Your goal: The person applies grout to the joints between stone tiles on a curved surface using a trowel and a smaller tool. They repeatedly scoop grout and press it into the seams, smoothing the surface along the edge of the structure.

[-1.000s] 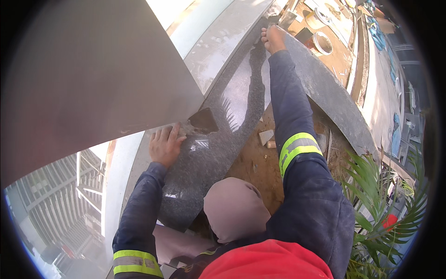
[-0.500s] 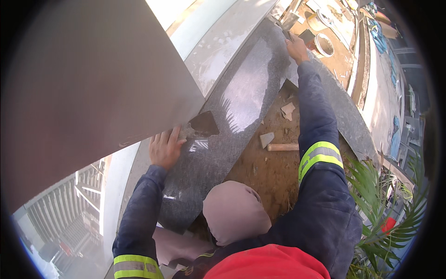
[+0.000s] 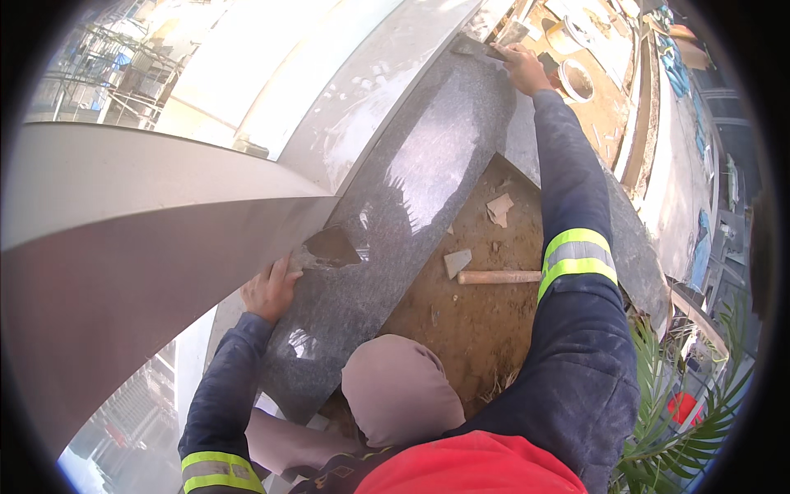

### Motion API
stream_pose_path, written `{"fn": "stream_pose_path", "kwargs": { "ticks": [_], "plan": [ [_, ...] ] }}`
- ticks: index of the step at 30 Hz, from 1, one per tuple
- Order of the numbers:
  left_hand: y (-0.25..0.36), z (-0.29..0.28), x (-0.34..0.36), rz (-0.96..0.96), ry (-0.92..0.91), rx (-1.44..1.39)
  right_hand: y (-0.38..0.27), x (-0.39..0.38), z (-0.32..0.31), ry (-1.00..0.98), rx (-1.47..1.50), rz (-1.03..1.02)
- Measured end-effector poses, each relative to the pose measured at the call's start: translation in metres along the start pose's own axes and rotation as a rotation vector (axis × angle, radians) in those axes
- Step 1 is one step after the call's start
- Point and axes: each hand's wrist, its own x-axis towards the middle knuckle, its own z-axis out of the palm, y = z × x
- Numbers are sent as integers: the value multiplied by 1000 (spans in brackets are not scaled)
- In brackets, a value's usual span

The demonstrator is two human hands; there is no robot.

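Note:
My left hand (image 3: 267,290) rests with fingers spread at the left edge of a long speckled grey, polished slab (image 3: 403,239), beside a dark angular patch (image 3: 333,245) with pale residue, just below a large greyish panel (image 3: 123,280). My right hand (image 3: 527,72) reaches to the slab's far end, fingers curled on something flat and grey that I cannot make out clearly. A wooden handle (image 3: 494,277) and pale broken pieces (image 3: 499,209) lie on brown soil (image 3: 461,321) right of the slab.
Two buckets (image 3: 576,79) and scraps stand on dirt at the upper right. A second grey slab (image 3: 638,263) runs under my right arm. Palm fronds (image 3: 658,412) are at the lower right. Scaffolding (image 3: 115,74) shows at the upper left, pale ledges (image 3: 346,99) beside the slab.
My right hand has moved rightward, then slightly up. My left hand has shifted left and down in view. The view has shifted, showing more beyond the panel and more soil with the wooden handle.

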Motion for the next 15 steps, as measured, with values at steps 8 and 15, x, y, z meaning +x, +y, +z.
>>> {"fn": "stream_pose_path", "kwargs": {
  "ticks": [8,15],
  "plan": [
    [-2,7,-10,-58,-31,72,22,19,26,22,183,-47],
    [-9,20,-25,-15,-36,54,39,34,25,-122,105,-122]
  ]
}}
